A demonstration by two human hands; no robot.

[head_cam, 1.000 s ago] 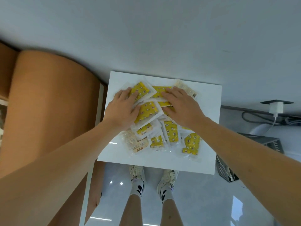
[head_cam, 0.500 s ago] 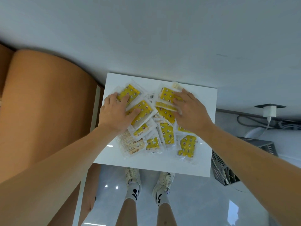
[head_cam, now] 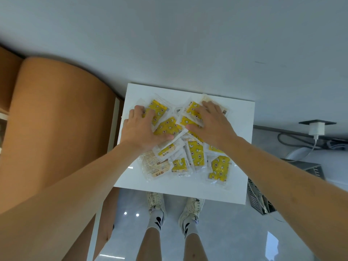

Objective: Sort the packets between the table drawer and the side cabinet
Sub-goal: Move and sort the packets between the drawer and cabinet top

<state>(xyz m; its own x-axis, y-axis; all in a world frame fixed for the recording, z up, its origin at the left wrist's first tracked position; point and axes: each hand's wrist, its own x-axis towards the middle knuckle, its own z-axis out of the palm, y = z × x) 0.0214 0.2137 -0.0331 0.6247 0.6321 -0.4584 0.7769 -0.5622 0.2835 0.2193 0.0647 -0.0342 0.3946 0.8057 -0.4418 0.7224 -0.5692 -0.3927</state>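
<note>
A heap of several clear packets with yellow star-print inserts [head_cam: 196, 153] lies on a small white table top [head_cam: 239, 113]. One beige printed packet [head_cam: 153, 164] sits at the heap's near left corner. My left hand [head_cam: 143, 129] lies palm down on the left of the heap, its fingers over a yellow packet [head_cam: 158, 108]. On the far right of the heap my right hand [head_cam: 211, 123] presses flat, covering another yellow packet [head_cam: 192, 110]. Neither hand lifts anything. No drawer shows.
A tall orange-brown cabinet [head_cam: 56, 119] stands right against the table's left edge. To the right are a white plug charger [head_cam: 316, 129] with cables and a grey slatted box [head_cam: 263, 194] on the floor. My shoes [head_cam: 156, 202] stand at the table's near edge.
Both hands slid toward the far side of the heap and moved apart. The top packets shifted outward with them, spreading the pile.
</note>
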